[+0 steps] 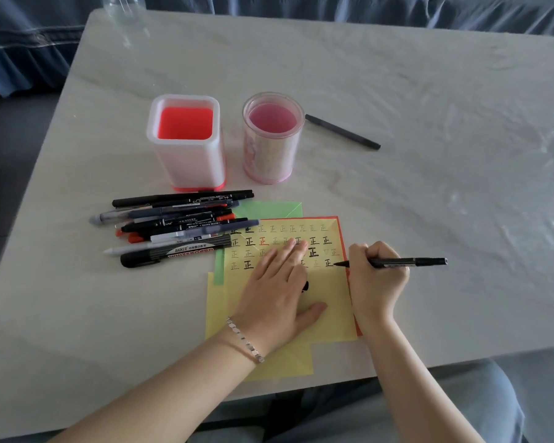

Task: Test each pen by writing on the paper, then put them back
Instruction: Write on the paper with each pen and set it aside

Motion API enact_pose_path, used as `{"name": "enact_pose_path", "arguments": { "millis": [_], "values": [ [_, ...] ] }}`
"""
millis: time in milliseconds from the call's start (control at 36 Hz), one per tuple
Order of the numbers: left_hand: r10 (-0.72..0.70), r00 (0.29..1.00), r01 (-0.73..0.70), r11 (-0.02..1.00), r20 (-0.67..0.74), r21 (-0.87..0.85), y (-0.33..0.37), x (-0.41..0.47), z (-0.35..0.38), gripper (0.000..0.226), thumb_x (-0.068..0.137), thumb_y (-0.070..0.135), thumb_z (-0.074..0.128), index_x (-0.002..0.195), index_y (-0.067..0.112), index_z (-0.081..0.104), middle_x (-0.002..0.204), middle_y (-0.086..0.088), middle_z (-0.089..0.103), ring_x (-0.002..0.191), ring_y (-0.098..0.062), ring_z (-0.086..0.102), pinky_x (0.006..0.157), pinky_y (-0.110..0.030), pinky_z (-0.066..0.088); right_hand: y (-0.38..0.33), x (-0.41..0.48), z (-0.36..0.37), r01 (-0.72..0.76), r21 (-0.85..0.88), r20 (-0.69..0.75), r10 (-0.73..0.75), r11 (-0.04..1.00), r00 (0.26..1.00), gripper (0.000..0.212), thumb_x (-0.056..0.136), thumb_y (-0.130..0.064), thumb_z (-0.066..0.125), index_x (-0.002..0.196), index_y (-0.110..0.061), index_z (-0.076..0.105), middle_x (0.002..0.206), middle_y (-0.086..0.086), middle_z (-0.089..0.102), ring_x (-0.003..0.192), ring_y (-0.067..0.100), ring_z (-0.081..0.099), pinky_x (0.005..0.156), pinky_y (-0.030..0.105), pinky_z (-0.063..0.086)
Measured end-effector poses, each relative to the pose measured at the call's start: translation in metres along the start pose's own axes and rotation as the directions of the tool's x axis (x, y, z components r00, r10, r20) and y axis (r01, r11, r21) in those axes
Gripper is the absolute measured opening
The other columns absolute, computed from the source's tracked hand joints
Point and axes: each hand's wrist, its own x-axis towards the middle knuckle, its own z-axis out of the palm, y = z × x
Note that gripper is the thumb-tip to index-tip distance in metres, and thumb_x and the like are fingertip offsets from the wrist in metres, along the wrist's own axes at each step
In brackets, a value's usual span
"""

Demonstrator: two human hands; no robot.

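The right grip (376, 276) is curling round a black pen (406, 262), its tip touching the yellow paper (330, 302) near the right edge. The left grip (279, 289) is pressing flat, fingers (288, 251) straight, on the paper's middle. More pens (179, 225) are lying just left of it.

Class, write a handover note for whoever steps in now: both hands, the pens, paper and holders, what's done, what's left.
Left hand presses flat on the yellow paper. Right hand grips a black pen, tip at the fourth row's end.
Pen pile lies left of the paper; one dark pen lies alone beside the round holder. Square holder and round holder stand empty.
Done: four rows of test marks. Left: any untested pens, then all pens back in the holders.
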Motion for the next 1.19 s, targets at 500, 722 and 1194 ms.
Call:
{"name": "enact_pose_path", "arguments": {
  "millis": [500,722,1194],
  "values": [
    [-0.219,0.969,0.090,0.739,-0.112,-0.668,-0.003,-0.015,-0.046,0.019,0.098,0.031,0.036,0.101,0.017,0.048,0.089,0.010,0.058,0.082,-0.003,0.058,0.072,-0.016,0.047,-0.037,-0.014,-0.032,-0.320,0.300,0.288,0.234,0.899,0.928,0.028,0.096,-0.022,0.043,0.078,-0.006,0.058,0.056,0.005,0.066,0.050,0.015,0.058,0.050,0.021,0.048],
    [-0.405,0.911,0.322,0.588,0.075,-0.742,-0.022,-0.029,-0.078,0.010,0.092,0.025,0.049,0.098,0.032,0.045,0.077,0.009,0.067,0.051,0.005,0.049,0.051,-0.011,0.036,-0.070,-0.035,-0.027,-0.456,0.373,0.498,0.240,0.808,0.833,0.034,0.098,-0.021,0.033,0.072,-0.006,0.049,0.053,0.015,0.061,0.047,0.024,0.057,0.053,0.029,0.047],
    [-0.423,0.901,0.301,0.453,0.095,-0.839,-0.022,-0.042,-0.103,0.016,0.065,0.035,0.066,0.081,0.034,0.065,0.084,0.021,0.066,0.070,-0.009,0.061,0.059,-0.018,0.050,-0.091,-0.050,-0.017,-0.296,0.208,0.406,0.193,0.932,0.893,0.038,0.094,-0.018,0.046,0.059,-0.009,0.058,0.045,0.007,0.057,0.042,0.013,0.049,0.061,0.029,0.043]
  ]
}}
